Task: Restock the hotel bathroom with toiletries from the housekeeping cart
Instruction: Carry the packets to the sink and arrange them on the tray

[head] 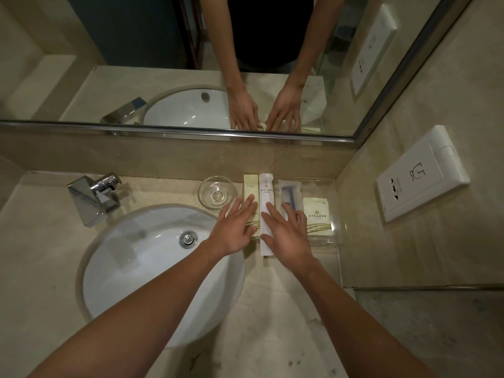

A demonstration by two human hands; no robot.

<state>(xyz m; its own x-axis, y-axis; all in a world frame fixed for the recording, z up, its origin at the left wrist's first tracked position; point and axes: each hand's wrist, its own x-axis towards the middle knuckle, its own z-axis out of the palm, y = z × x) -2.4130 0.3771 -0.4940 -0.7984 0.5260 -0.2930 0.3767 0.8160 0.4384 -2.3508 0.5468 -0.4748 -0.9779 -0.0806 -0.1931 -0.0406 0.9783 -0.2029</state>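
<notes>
Four toiletry items lie side by side on a clear tray at the back right of the counter. From the left they are a pale yellow box, a long white sachet, a blue razor in a clear wrapper and a square cream packet. My left hand lies flat, fingers spread, on the yellow box. My right hand rests flat with its fingers over the white sachet and the razor wrapper. Neither hand grips anything.
An empty glass dish stands left of the tray. The white sink basin and chrome tap fill the left of the marble counter. A mirror runs along the back wall. A white socket panel hangs on the right wall.
</notes>
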